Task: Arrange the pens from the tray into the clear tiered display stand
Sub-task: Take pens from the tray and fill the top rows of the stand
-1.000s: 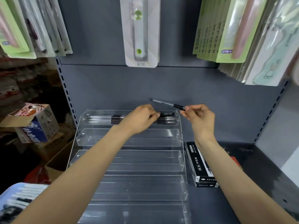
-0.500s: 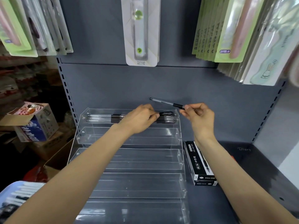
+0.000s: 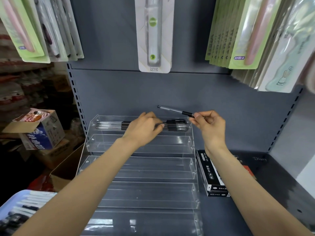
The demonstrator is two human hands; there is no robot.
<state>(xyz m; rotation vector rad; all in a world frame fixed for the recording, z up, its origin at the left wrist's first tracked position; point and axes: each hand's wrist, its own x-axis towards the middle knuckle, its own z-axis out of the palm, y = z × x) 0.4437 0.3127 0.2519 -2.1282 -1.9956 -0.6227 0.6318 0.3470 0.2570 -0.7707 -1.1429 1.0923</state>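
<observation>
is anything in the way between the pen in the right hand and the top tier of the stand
Yes. The left hand lies over the middle of the top tier, on the pens already there. The pen pinched by the right hand hangs above the tier's right end, where nothing else blocks it.

On the grey shelf, the clear tiered display stand holds a row of pens in its top tier. The left hand rests fingers on those pens. The right hand pinches one pen above the stand's top right corner. Black pen boxes lie just beside the stand's right edge; a tray of pens sits at lower left.
</observation>
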